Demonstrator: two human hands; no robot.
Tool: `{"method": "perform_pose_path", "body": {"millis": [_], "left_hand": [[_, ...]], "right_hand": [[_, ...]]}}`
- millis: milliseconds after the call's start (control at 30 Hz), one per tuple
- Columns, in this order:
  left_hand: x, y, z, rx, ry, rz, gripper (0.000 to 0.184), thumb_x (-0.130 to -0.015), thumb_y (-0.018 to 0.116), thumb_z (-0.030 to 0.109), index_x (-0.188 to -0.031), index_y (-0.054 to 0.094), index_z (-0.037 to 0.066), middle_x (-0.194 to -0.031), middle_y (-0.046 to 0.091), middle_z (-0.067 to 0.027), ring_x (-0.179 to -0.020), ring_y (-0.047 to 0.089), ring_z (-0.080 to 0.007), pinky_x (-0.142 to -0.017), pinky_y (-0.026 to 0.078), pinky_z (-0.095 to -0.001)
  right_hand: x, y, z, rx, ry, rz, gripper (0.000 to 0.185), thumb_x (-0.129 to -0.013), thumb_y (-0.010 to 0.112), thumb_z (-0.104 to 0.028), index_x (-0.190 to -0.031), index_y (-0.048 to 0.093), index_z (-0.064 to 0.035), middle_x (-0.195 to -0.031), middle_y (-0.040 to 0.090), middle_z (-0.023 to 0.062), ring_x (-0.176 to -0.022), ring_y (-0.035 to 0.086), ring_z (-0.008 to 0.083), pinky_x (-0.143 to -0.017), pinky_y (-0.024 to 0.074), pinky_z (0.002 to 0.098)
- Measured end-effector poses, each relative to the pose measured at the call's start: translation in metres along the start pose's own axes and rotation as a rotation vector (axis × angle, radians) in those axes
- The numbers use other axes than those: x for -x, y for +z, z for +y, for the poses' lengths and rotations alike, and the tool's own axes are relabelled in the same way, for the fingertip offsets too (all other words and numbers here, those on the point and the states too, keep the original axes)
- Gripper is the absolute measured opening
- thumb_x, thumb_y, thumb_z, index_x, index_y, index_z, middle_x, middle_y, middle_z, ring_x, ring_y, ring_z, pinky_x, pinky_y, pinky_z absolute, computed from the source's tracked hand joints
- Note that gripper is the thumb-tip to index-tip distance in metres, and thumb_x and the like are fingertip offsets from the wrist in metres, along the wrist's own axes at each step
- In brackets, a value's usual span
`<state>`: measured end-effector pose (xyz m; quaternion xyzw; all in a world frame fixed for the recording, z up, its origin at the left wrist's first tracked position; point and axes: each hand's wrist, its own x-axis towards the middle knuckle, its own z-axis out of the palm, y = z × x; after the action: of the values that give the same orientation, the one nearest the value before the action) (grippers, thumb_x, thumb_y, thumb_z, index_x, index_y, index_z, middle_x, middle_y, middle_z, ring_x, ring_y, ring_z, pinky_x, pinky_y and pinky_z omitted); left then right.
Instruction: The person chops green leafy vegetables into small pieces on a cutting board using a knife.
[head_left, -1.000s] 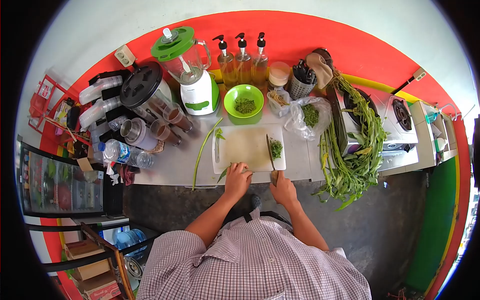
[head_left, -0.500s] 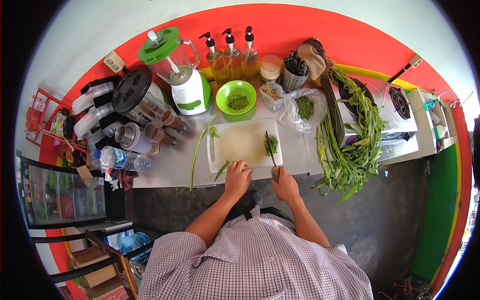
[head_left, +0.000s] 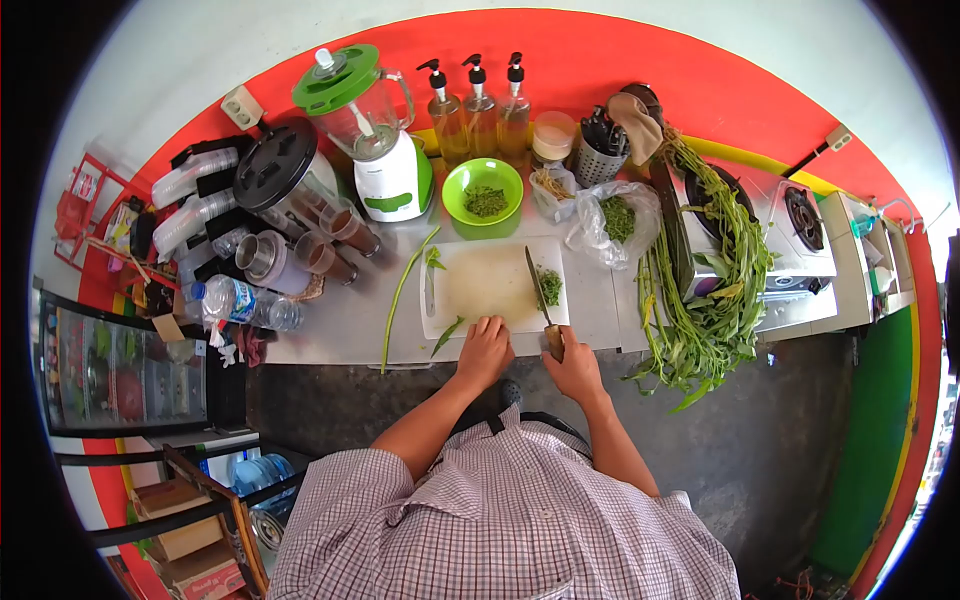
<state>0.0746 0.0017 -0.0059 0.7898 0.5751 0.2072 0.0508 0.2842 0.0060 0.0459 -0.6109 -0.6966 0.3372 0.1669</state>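
My right hand [head_left: 573, 366] is wrapped round the wooden handle of a knife [head_left: 538, 283], its blade pointing away over the right part of the white cutting board [head_left: 490, 285]. Chopped greens [head_left: 549, 287] lie beside the blade on its right. At the board's near edge rests my left hand [head_left: 486, 350], fingers bent together; whatever is under them is hidden. A loose leaf [head_left: 447, 337] lies just left of it. One long green stem [head_left: 402, 300] is on the counter left of the board. Behind the board, a green bowl [head_left: 483, 222] holds more chopped greens.
Long leafy stems [head_left: 715, 300] drape over the stove [head_left: 790, 260] at the right. A plastic bag [head_left: 640, 232] of greens sits behind the board's right corner. A blender [head_left: 390, 180], pump bottles [head_left: 481, 118], brown-filled cups [head_left: 322, 258] and a water bottle [head_left: 250, 304] stand around the back and left.
My left hand has shifted slightly right along the board's near edge, towards the knife handle. The blade has moved a little to the left of the chopped greens. The view has also shifted slightly.
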Motion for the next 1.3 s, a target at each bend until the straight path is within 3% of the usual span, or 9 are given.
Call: {"method": "perform_pose_path", "body": {"millis": [100, 267, 367, 500, 567, 767, 1067, 1300], "left_hand": [[-0.016, -0.005, 0.0, 0.025, 0.007, 0.013, 0.021, -0.079, 0.068, 0.01, -0.099, 0.064, 0.005, -0.105, 0.055, -0.0086, -0.104, 0.053, -0.0282, -0.086, 0.044, -0.0392], [-0.054, 0.002, -0.007, 0.381, -0.145, 0.132, 0.03, -0.08, 0.063, 0.0, -0.11, 0.061, 0.005, -0.102, 0.064, -0.0109, -0.096, 0.059, -0.0344, -0.084, 0.048, -0.0452], [-0.058, 0.002, -0.011, 0.483, -0.196, 0.143, 0.028, -0.079, 0.063, -0.002, -0.107, 0.063, 0.005, -0.098, 0.069, -0.0113, -0.091, 0.063, -0.0342, -0.082, 0.05, -0.0458], [-0.04, -0.007, -0.02, 0.468, -0.3, 0.104, 0.021, -0.08, 0.064, -0.003, -0.099, 0.066, 0.005, -0.095, 0.07, -0.011, -0.089, 0.064, -0.0321, -0.081, 0.051, -0.0435], [-0.024, -0.013, -0.025, 0.483, -0.386, 0.172, 0.012, -0.081, 0.067, 0.0, -0.092, 0.068, 0.005, -0.091, 0.069, -0.0111, -0.088, 0.063, -0.0325, -0.081, 0.051, -0.0427], [0.024, -0.031, -0.05, 0.4, -0.448, 0.188, 0.01, -0.083, 0.071, 0.004, -0.092, 0.068, 0.005, -0.091, 0.068, -0.0103, -0.09, 0.062, -0.0322, -0.082, 0.05, -0.0426], [0.065, -0.093, -0.069, 0.306, -0.439, 0.047, 0.015, -0.08, 0.07, 0.001, -0.094, 0.068, 0.006, -0.097, 0.066, -0.0099, -0.096, 0.059, -0.0326, -0.086, 0.048, -0.0429], [0.053, -0.077, -0.062, 0.352, -0.445, 0.047, 0.018, -0.082, 0.07, 0.001, -0.098, 0.068, 0.006, -0.101, 0.067, -0.0086, -0.099, 0.06, -0.0328, -0.088, 0.049, -0.0435]], "right_hand": [[0.0, 0.0, -0.004, -0.035, 0.019, 0.026, 0.059, -0.084, 0.072, -0.022, -0.134, 0.047, -0.0038, -0.087, 0.068, 0.0319, -0.083, 0.065, 0.0524, -0.074, 0.0516, 0.0573], [0.003, 0.0, -0.007, 0.036, 0.022, 0.004, 0.058, -0.084, 0.074, -0.024, -0.132, 0.049, -0.0038, -0.089, 0.068, 0.0316, -0.084, 0.066, 0.0519, -0.075, 0.0523, 0.0562], [0.004, 0.0, -0.007, 0.068, 0.02, 0.003, 0.058, -0.084, 0.074, -0.025, -0.131, 0.05, -0.0036, -0.089, 0.069, 0.0312, -0.084, 0.066, 0.0512, -0.076, 0.0524, 0.0563], [-0.001, 0.005, -0.005, 0.063, 0.001, -0.013, 0.058, -0.084, 0.074, -0.026, -0.131, 0.05, -0.0032, -0.089, 0.069, 0.031, -0.084, 0.066, 0.0509, -0.076, 0.0527, 0.056], [0.0, 0.011, -0.004, 0.102, -0.012, -0.069, 0.055, -0.086, 0.071, -0.03, -0.131, 0.05, -0.0078, -0.093, 0.07, 0.0292, -0.087, 0.067, 0.05, -0.079, 0.0523, 0.0573], [0.001, 0.019, -0.012, 0.137, -0.083, -0.23, 0.053, -0.086, 0.07, -0.033, -0.128, 0.052, -0.008, -0.094, 0.07, 0.0263, -0.088, 0.067, 0.048, -0.081, 0.0528, 0.0562], [-0.002, 0.018, -0.009, 0.206, 0.141, -0.067, 0.059, -0.087, 0.069, -0.03, -0.135, 0.045, -0.006, -0.092, 0.068, 0.0316, -0.086, 0.065, 0.0524, -0.078, 0.0519, 0.0596], [0.004, 0.024, -0.012, 0.116, 0.043, -0.055, 0.057, -0.088, 0.069, -0.027, -0.134, 0.044, -0.0045, -0.089, 0.068, 0.0311, -0.084, 0.065, 0.0518, -0.077, 0.0519, 0.0591]]}}
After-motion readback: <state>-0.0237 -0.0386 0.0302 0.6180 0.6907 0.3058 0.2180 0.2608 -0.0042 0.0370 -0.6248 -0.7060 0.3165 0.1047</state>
